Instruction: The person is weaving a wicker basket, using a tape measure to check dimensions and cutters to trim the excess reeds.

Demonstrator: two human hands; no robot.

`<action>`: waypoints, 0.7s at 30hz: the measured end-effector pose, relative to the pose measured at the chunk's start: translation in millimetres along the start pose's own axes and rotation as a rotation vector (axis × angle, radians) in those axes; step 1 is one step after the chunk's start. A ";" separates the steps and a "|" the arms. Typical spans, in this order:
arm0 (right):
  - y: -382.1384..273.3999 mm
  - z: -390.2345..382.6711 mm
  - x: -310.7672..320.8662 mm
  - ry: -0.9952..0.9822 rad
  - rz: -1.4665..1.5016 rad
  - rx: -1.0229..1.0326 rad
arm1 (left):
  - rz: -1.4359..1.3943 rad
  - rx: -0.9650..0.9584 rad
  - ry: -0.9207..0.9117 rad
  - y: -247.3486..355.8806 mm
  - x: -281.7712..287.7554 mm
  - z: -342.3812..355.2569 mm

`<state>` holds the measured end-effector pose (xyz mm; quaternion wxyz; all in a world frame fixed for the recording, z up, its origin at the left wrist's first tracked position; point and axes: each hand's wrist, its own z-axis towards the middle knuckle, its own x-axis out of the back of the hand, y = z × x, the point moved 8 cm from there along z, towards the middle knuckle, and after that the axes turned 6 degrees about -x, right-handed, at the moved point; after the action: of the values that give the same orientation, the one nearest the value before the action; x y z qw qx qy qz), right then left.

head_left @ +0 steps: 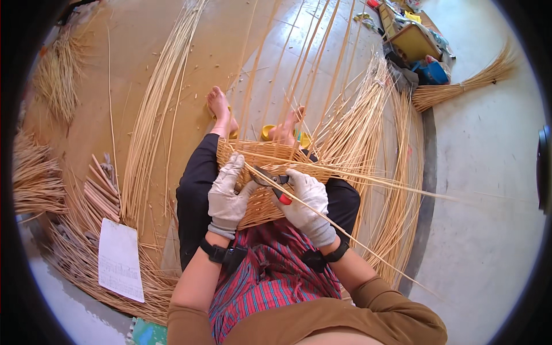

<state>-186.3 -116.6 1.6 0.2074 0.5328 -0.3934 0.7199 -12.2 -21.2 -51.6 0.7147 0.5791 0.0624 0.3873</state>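
A partly woven wicker basket (260, 208) rests on my lap, with long upright canes rising from its far side. My left hand (226, 198), in a white work glove, is closed at the basket's left, pinching a wicker cane (345, 229) near its upper end. That cane slants down to the right past my right hand. My right hand (307, 202), gloved too, grips red-handled pruning shears (269, 177). The dark jaws of the shears point left toward my left fingers, over the basket's weave. Whether the blades touch a cane cannot be made out.
Bundles of long canes lie on the floor at the right (368, 123) and left (161, 109). A white paper sheet (120, 261) lies on more canes at the lower left. Far right stand a wooden box (415, 43) and a blue container (435, 73), beside a tied cane bundle (468, 80).
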 end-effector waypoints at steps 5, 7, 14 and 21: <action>-5.1 10.3 -0.9 0.015 0.002 0.014 | 0.011 0.016 0.004 2.3 1.8 1.5; -4.9 12.9 -1.4 0.016 0.006 0.012 | 0.010 0.017 0.012 1.4 1.5 1.7; 2.6 11.7 -12.1 -0.039 -0.022 0.004 | -0.001 0.043 0.062 4.9 5.2 1.2; -0.8 13.8 -0.2 -0.020 -0.034 0.095 | 0.278 -0.361 -0.107 122.3 -3.4 16.5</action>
<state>-177.3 -127.0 3.3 0.1901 0.5559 -0.3520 0.7287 -64.6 -32.6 59.6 0.7487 0.4648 -0.1262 0.4556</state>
